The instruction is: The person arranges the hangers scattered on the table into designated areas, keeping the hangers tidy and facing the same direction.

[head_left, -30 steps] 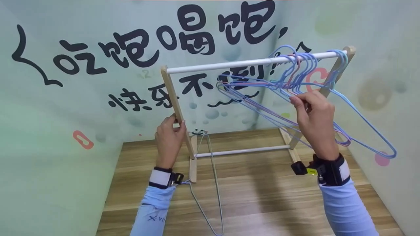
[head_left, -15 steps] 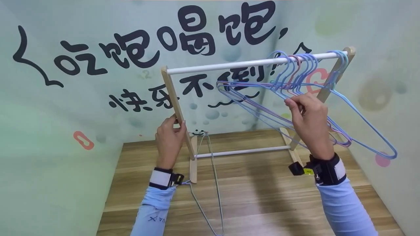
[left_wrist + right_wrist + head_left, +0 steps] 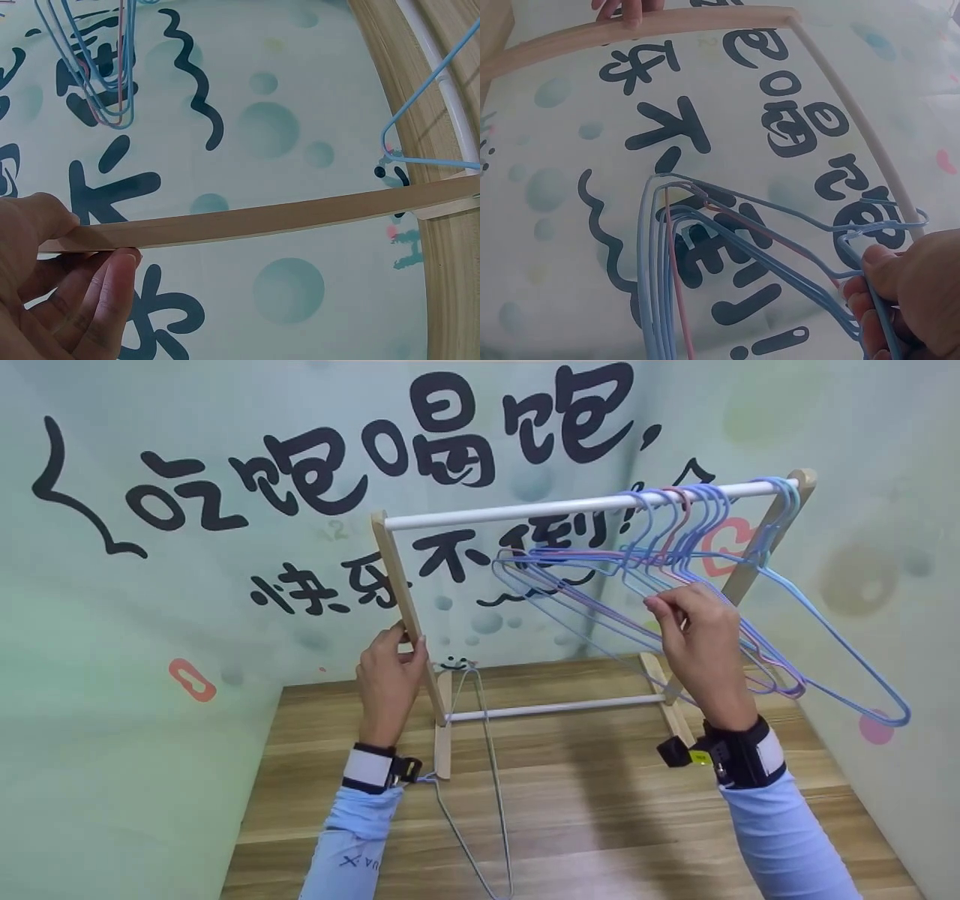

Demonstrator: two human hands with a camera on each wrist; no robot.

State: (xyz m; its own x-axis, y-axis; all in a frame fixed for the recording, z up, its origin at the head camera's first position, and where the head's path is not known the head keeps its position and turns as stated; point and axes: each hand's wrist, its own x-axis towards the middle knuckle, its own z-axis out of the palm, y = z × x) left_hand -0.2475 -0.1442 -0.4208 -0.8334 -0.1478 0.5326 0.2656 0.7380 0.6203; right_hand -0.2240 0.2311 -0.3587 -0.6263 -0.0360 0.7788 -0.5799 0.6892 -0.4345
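Note:
A wooden drying rack with a white top rail (image 3: 510, 511) stands on the table. With thumb and fingers, my left hand (image 3: 390, 675) grips the rack's left wooden post (image 3: 247, 221) partway up. My right hand (image 3: 697, 645) pinches the arm of the frontmost blue clothes hanger (image 3: 877, 304), just below its hook. That hook curls over the rail, in front of several other blue hangers and one pink hanger (image 3: 684, 514). Farther right, more blue hangers (image 3: 832, 619) hang at the rail's end by the right post (image 3: 750, 555).
A thin hanger (image 3: 495, 780) lies on the wood-grain table (image 3: 360, 840) below the rack, its neck near my left wrist. A lower white rail (image 3: 555, 709) joins the rack's feet. A printed backdrop with black lettering (image 3: 450, 427) stands close behind.
My right hand has moved left and slightly down with the front blue hanger. Its hook, raised above the rail before, has lowered onto it. My left hand stays on the post.

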